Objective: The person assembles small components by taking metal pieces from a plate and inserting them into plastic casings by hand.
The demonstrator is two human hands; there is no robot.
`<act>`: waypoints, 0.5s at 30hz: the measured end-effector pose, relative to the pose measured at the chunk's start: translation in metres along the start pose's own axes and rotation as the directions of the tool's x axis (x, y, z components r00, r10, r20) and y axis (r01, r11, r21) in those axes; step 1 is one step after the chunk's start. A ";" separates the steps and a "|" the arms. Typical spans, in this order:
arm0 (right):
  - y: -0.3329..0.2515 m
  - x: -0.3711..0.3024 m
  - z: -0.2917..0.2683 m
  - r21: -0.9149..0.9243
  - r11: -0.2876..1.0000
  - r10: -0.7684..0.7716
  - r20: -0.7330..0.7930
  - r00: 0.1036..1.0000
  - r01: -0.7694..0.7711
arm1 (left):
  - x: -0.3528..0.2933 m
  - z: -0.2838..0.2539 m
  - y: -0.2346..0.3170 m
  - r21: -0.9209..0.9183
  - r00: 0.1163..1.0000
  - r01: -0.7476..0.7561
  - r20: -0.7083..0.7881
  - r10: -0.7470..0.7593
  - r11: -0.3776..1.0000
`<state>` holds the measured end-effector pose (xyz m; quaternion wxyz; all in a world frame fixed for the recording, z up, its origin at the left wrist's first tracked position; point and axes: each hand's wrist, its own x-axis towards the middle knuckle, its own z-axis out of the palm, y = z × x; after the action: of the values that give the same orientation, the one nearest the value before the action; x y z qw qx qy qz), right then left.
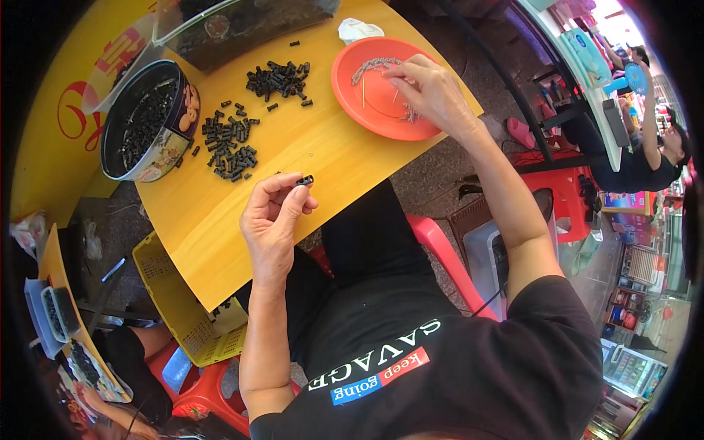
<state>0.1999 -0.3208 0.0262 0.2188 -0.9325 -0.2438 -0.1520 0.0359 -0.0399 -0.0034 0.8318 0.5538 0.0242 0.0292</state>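
Note:
My left hand [273,220] is raised above the near part of the yellow table, pinching a small black cylindrical piece [306,180] between thumb and fingertips. Over the round red plate [348,99] my right hand [433,94] is closed, its thumb and forefinger pressed together. What the right fingertips hold, if anything, is too small to make out. Tiny silvery parts [370,64] lie in an arc along the plate's far side, some more near its right side under the hand. A thin wooden stick [363,93] rests on the plate.
Loose piles of black pieces [277,79] [231,143] lie on the table [220,249]. A round tin [150,172] of black pieces and a clear plastic box [220,33] stand behind. White tissue [359,31] is by the plate. A yellow crate [176,301] sits below left.

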 end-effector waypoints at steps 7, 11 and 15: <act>0.000 0.007 -0.004 -0.090 0.995 0.053 0.038 0.998 -0.050 | 0.001 0.000 0.000 0.004 1.000 0.004 0.004 -0.004 1.000; -0.001 0.010 0.000 -0.112 0.994 0.021 0.074 0.997 -0.013 | 0.000 0.000 0.001 0.011 1.000 0.000 0.006 0.000 1.000; -0.001 0.009 -0.003 0.031 0.999 0.014 0.125 0.992 -0.018 | -0.001 -0.001 0.000 0.004 1.000 -0.002 0.014 0.002 1.000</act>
<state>0.2069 -0.3181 0.0325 0.2193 -0.9385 -0.2517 -0.0877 0.0351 -0.0391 -0.0036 0.8309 0.5555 0.0180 0.0260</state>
